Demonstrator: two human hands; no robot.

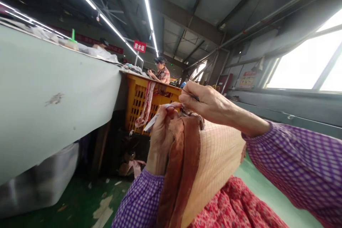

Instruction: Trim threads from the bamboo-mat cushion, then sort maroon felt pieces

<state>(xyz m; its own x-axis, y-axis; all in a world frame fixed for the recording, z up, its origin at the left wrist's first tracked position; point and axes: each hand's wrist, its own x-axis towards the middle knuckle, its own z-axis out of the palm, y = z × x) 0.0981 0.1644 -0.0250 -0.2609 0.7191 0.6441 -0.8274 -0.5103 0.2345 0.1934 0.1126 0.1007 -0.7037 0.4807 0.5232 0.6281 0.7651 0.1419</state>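
In front of me is a tan woven straw piece (pixel 216 153), edged with broad brown trim (pixel 191 149); it looks like a bag, though its full form is hidden. My left hand (pixel 162 135) grips its upper brown corner. A white strip (pixel 155 119) sticks out between the thumb and fingers of that hand. Just above the corner, my right hand (pixel 203 98) is closed in a pinch round a thin dark tool (pixel 193 97), whose kind I cannot make out. Patterned cloth (pixel 191 112) bunches at the corner beneath the right fingers.
A yellow slatted crate (pixel 133 99) stands ahead, a patterned cloth strip (pixel 146 105) hanging over its side. To the left is a pale-covered table (pixel 58 78). Another person (pixel 162 74) works beyond the crate. Scraps (pixel 103 210) litter the green floor.
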